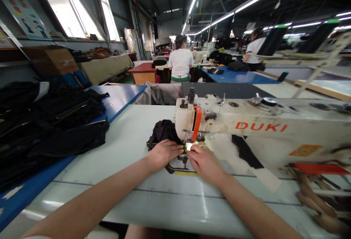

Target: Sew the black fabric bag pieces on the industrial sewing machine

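A white sewing machine (219, 118) with an orange lever stands over the pale tabletop. Bunched black fabric (164, 131) lies to the left of its needle area. My left hand (164, 154) rests at the near edge of this fabric, fingers together and fingertips by the presser foot, gripping the cloth. Close to it, on the right side of the needle, my right hand (204, 161) has its thumb and fingers pinched together. What those fingers hold is too small and hidden to make out. Both sets of fingertips almost meet under the machine head.
Black garments (52, 122) are heaped on a blue table (123, 98) at the left. A black strip (246, 151) and white pieces lie under the machine arm. Scissors with red (320, 168) are at the right. Thread cones (274, 41) stand behind; a person (181, 59) sits ahead.
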`<state>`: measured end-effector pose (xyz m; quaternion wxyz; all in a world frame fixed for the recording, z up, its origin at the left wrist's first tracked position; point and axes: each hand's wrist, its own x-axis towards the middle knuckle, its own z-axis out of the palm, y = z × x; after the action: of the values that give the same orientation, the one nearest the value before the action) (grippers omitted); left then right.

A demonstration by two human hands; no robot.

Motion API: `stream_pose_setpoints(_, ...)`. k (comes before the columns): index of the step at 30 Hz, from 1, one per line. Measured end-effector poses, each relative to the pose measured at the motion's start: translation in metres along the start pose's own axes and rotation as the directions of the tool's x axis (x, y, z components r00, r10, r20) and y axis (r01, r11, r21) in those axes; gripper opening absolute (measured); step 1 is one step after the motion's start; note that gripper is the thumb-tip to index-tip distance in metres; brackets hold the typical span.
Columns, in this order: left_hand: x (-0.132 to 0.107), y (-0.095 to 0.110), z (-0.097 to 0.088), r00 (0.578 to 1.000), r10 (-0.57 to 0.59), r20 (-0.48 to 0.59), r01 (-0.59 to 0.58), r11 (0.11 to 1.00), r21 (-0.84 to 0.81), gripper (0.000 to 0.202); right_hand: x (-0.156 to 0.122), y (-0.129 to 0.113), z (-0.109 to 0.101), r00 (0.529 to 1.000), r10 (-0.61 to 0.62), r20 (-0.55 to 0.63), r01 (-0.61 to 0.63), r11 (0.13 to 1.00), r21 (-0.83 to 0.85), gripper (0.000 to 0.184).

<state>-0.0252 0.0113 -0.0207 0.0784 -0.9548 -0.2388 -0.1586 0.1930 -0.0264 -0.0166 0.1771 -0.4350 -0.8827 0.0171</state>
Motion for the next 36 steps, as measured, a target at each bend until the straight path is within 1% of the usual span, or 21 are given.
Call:
stream_pose_setpoints(11, 0.0, -0.004, 0.0, 0.999, -0.03, 0.018, 0.03, 0.999, -0.028, 0.026, -0.001, -0.001, 0.0, 0.999, 0.001, -0.037, -0.002, 1.0, -0.019, 0.02)
stream_pose_setpoints(18, 0.005, -0.014, 0.007, 0.998, -0.054, -0.023, 0.053, 0.998, -0.04, 0.024, -0.003, -0.003, -0.002, 0.997, 0.025, -0.079, -0.026, 0.999, -0.018, 0.021)
stream_pose_setpoints(20, 0.007, -0.015, 0.007, 0.998, -0.063, -0.021, 0.062, 0.997, -0.041, 0.023, -0.003, -0.003, -0.002, 0.995, 0.033, -0.09, -0.034, 0.999, -0.013, 0.02)
stream_pose_setpoints(24, 0.009, -0.015, 0.006, 0.997, -0.077, -0.006, 0.077, 0.996, -0.043, 0.024, -0.004, -0.002, -0.002, 0.991, 0.043, -0.124, -0.042, 0.999, 0.008, 0.021)
stream_pose_setpoints(28, 0.008, -0.015, 0.007, 0.997, -0.079, -0.012, 0.078, 0.996, -0.04, 0.024, -0.005, 0.0, -0.001, 0.987, 0.043, -0.156, -0.04, 0.999, 0.02, 0.021)
stream_pose_setpoints(36, 0.011, -0.015, 0.009, 0.995, -0.095, -0.015, 0.094, 0.995, -0.022, 0.024, -0.006, 0.001, 0.002, 0.986, 0.044, -0.158, -0.041, 0.999, 0.024, 0.023)
